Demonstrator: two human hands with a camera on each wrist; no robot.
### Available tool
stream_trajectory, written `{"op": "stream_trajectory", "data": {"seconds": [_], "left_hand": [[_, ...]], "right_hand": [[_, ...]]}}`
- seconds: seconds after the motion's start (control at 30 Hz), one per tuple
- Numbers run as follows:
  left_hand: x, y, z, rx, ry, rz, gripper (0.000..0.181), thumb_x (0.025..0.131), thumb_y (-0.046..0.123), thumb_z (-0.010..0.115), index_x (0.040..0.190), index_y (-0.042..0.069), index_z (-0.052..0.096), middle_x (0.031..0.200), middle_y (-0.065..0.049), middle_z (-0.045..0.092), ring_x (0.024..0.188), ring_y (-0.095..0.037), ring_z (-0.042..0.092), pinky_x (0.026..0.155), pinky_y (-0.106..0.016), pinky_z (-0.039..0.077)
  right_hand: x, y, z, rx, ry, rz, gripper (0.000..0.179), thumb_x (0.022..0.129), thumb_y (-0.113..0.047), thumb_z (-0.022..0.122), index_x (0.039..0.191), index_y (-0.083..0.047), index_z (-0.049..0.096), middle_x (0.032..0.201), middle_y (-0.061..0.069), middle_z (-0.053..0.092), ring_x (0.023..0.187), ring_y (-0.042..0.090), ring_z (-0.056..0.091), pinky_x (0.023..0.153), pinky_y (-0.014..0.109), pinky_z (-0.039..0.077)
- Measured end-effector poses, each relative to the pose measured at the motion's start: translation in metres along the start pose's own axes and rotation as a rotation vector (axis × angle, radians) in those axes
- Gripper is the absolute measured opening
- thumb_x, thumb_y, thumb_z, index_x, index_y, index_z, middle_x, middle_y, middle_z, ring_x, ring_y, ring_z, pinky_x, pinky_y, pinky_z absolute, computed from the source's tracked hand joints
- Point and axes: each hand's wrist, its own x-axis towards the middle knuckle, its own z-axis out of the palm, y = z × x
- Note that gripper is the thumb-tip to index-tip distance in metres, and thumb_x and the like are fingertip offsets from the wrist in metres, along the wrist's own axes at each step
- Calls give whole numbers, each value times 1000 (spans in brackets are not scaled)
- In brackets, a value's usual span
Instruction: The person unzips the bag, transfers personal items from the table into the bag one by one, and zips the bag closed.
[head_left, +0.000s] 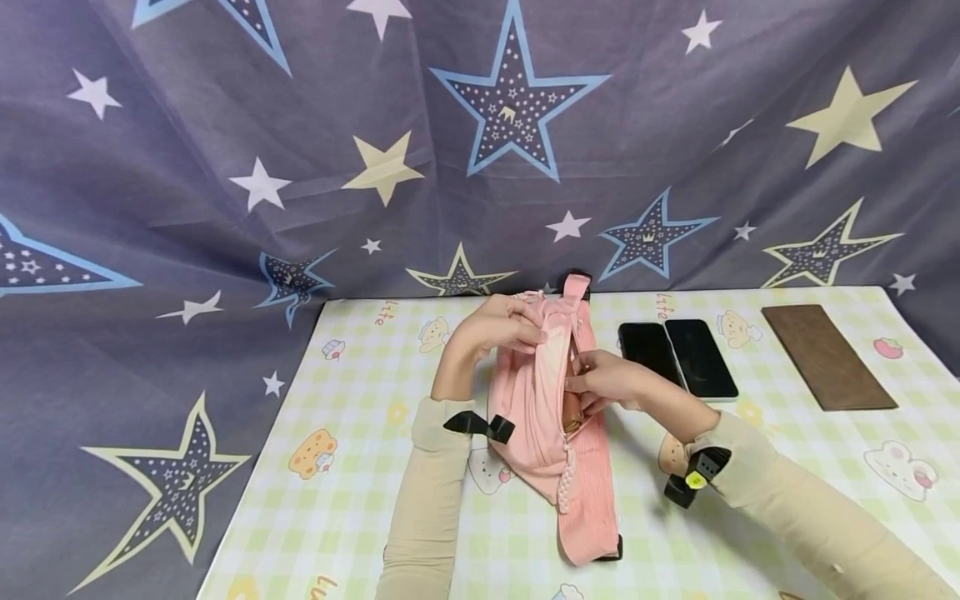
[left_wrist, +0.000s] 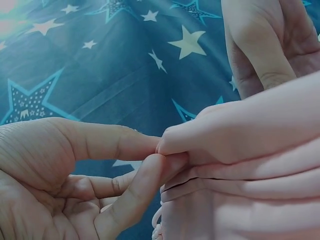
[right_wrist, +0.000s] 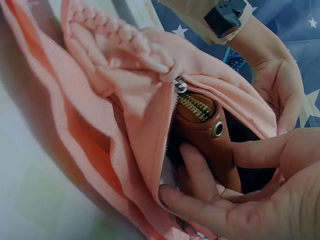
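A pink waist bag (head_left: 525, 392) lies on the table with its zipped mouth open towards the right. My left hand (head_left: 498, 329) pinches the fabric at the bag's upper edge between thumb and fingers, as the left wrist view shows close up. Inside the mouth sits a brown leather zip wallet (right_wrist: 215, 145) with a brass zip and a metal eyelet. My right hand (head_left: 611, 381) reaches into the opening and grips the wallet, thumb on one side and fingers on the other. The wallet's far end is hidden in the bag. A braided pull (head_left: 566, 483) hangs from the bag's zip.
Two dark phones (head_left: 701, 358) lie side by side to the right of the bag. Further right is a flat brown rectangular piece (head_left: 828, 358). The table wears a green checked cloth (head_left: 352, 400), and a star-patterned curtain (head_left: 315, 167) hangs behind it.
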Motion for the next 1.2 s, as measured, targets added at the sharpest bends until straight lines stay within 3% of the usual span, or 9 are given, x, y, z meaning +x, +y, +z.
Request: {"op": "stream_trajectory", "data": {"seconds": [0.13,0.3,0.4,0.57,0.83,1.2], "left_hand": [[1,1,2,-3,12,-15,20,84,-8,71,103,-11,68,78,-3,66,61,-9,67,66,-25,63],[1,2,4,18,30,-34,19,85,-6,72,103,-10,69,80,-2,66,59,-8,65,64,-24,63],[1,2,4,35,19,-34,18,85,-6,72,103,-10,69,80,-2,65,59,-8,65,64,-25,63],[-1,3,2,43,-1,-30,21,85,-5,72,105,-11,69,79,-3,66,60,-8,66,65,-26,63],[-5,1,-5,29,20,-5,20,84,-5,72,104,-12,69,74,-1,66,63,-8,67,66,-27,63],[-8,2,-12,5,37,-12,18,86,-7,70,103,-12,68,72,0,66,63,-8,66,62,-22,61]], "right_hand": [[2,2,-2,30,-25,7,8,102,-5,52,100,-1,46,78,1,57,68,13,64,71,31,59],[5,8,-7,196,-82,44,11,103,-3,50,94,-7,47,71,-4,57,67,11,62,74,32,58],[7,12,-6,241,-88,52,11,103,-3,51,94,-10,49,73,-4,62,70,10,65,78,34,59],[11,14,-1,188,-53,36,5,102,-6,55,100,-7,50,74,-3,63,68,11,65,76,33,60],[13,11,5,90,34,30,12,100,-6,60,109,2,55,74,0,64,61,10,68,70,32,62],[19,4,18,26,131,11,19,100,0,59,85,0,48,76,7,53,57,14,70,63,31,64]]}}
